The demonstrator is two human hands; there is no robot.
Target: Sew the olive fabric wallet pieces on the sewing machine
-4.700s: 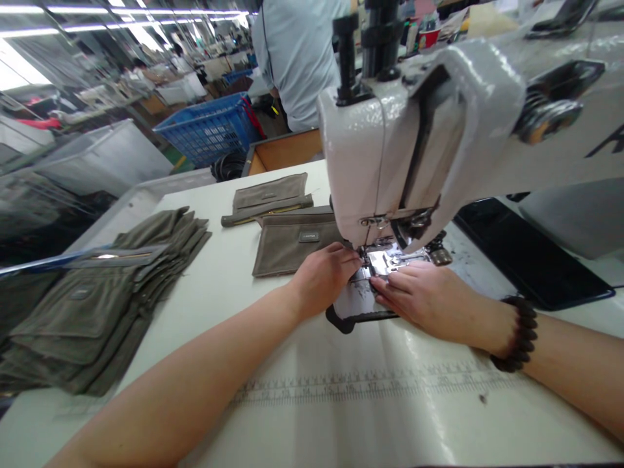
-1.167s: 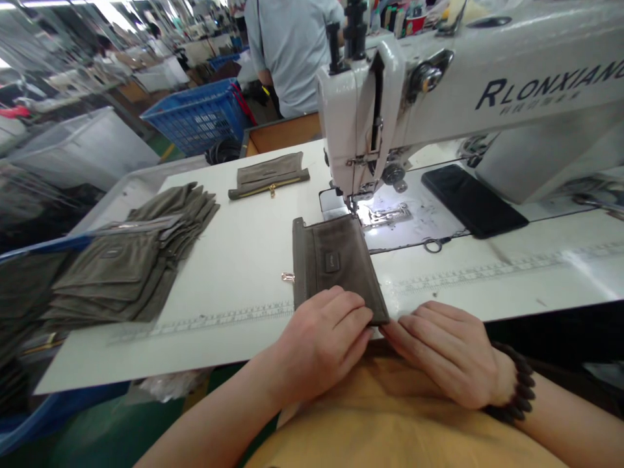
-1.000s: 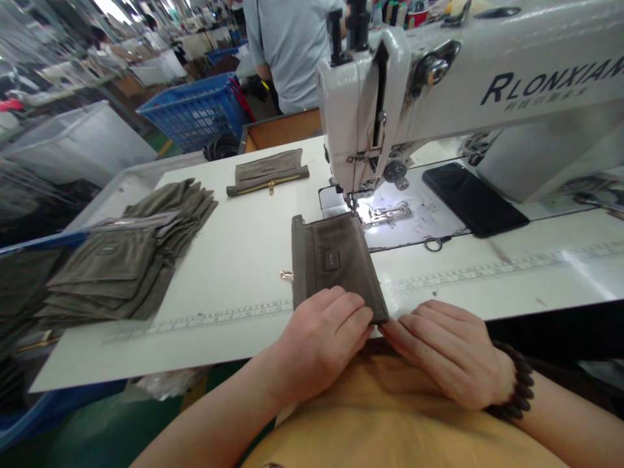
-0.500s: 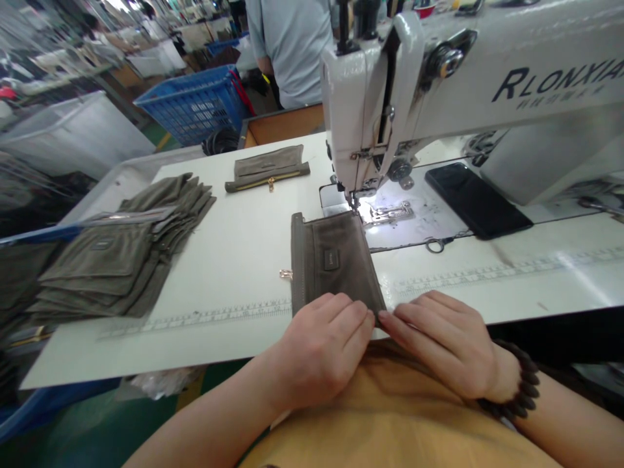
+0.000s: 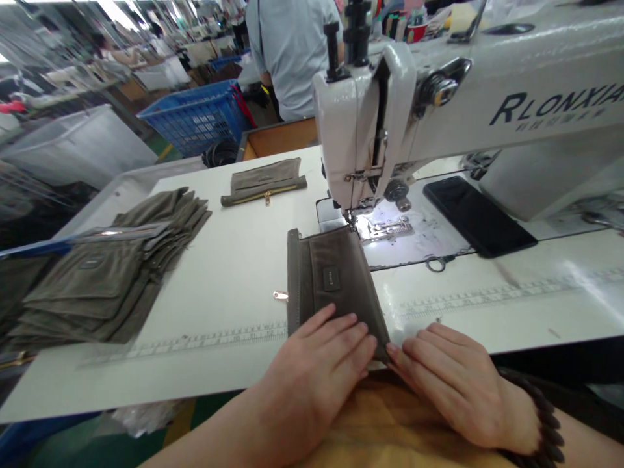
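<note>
A grey-brown fabric pouch [image 5: 331,279] with a small label and a gold zipper pull lies flat on the white table [image 5: 234,260], its far corner under the needle of the white sewing machine [image 5: 370,123]. My left hand [image 5: 316,370] presses flat on the pouch's near end. My right hand [image 5: 453,383], with a dark bead bracelet at the wrist, rests beside it, fingertips touching the pouch's near right corner at the table edge.
A stack of several matching pouches [image 5: 107,273] lies at the left. One more pouch [image 5: 266,182] sits at the back. A black phone [image 5: 478,214] and small snips [image 5: 439,262] lie right of the needle. A person in a light shirt [image 5: 287,52] stands behind, by a blue basket [image 5: 199,117].
About 4.7 s ago both hands were at the needle plate. The pouch now lies lengthwise toward me with both hands at its near end. Over the last second only the view shifted slightly.
</note>
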